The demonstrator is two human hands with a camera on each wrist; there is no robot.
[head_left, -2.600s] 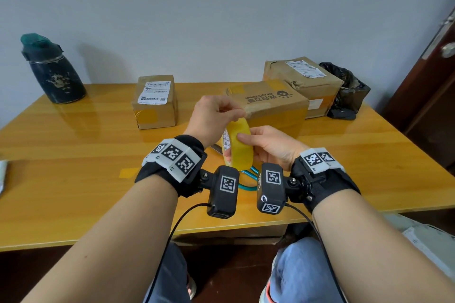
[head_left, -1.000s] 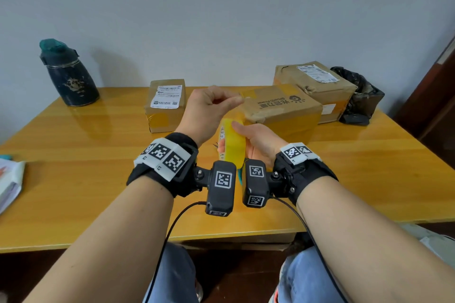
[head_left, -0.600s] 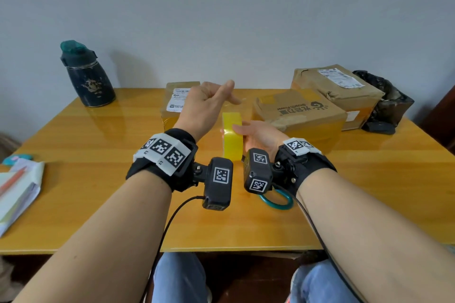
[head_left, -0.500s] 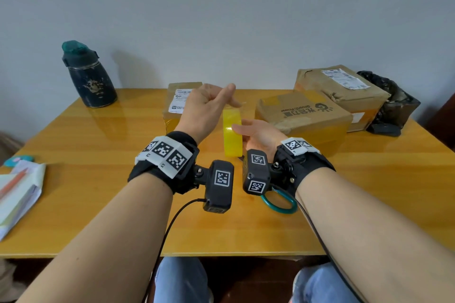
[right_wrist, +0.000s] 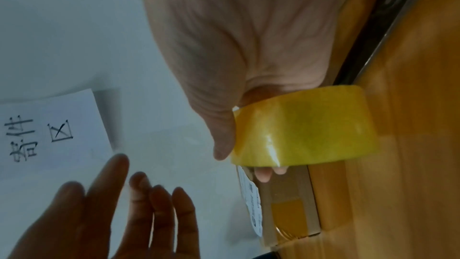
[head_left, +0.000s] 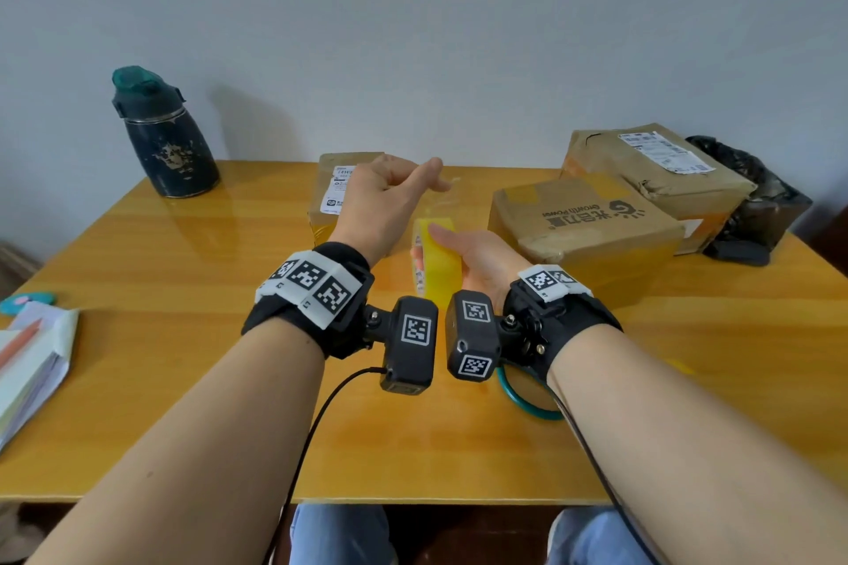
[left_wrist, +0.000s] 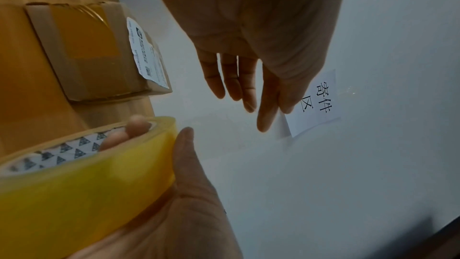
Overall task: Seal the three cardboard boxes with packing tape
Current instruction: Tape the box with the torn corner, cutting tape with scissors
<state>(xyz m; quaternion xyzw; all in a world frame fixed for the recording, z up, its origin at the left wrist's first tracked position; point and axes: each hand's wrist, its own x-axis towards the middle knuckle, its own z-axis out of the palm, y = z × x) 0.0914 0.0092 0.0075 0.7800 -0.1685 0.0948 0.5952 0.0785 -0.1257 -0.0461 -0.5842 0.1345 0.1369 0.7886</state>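
My left hand (head_left: 387, 197) now released, off roll; right hand (head_left: 477, 257) still grasping tape roll (head_left: 436, 262). Tape end unpulled, boxes untouched.

Black wrist straps (head_left: 321, 326) with white square-code tags are worn; black camera blocks (head_left: 410, 342) are screwed on, cabled. Blue jeans (head_left: 339, 534) are seen.

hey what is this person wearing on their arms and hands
Bare forearms, no sleeves or gloves. Each wrist has a black strap topped with white square-code tags, plus a boxy black camera bearing code stickers. A thin black cable hangs from the left camera.
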